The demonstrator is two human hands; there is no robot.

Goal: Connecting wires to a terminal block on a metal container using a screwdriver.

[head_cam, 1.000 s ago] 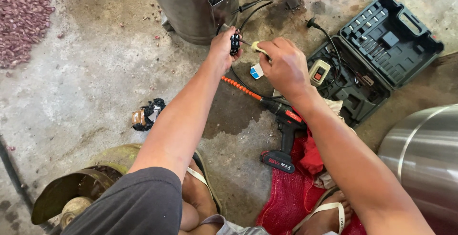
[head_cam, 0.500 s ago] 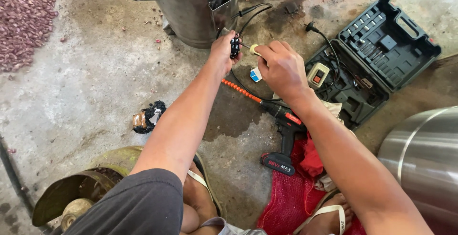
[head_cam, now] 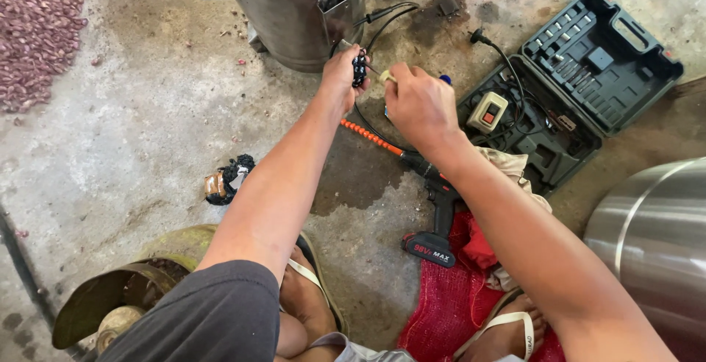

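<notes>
Both hands are sitting a little closer to the dented grey metal drum (head_cam: 294, 9) than half a second ago. Left hand (head_cam: 340, 79) is pinching a small black plug-like part (head_cam: 359, 68) between thumb and fingers. Right hand (head_cam: 421, 105) is closing around a small pale piece (head_cam: 387, 76), just beside it. Below them, a red-and-black cordless drill with an orange flexible shaft (head_cam: 434, 208) is lying on the concrete floor (head_cam: 132, 134), near an open dark plastic tool case (head_cam: 581, 83).
</notes>
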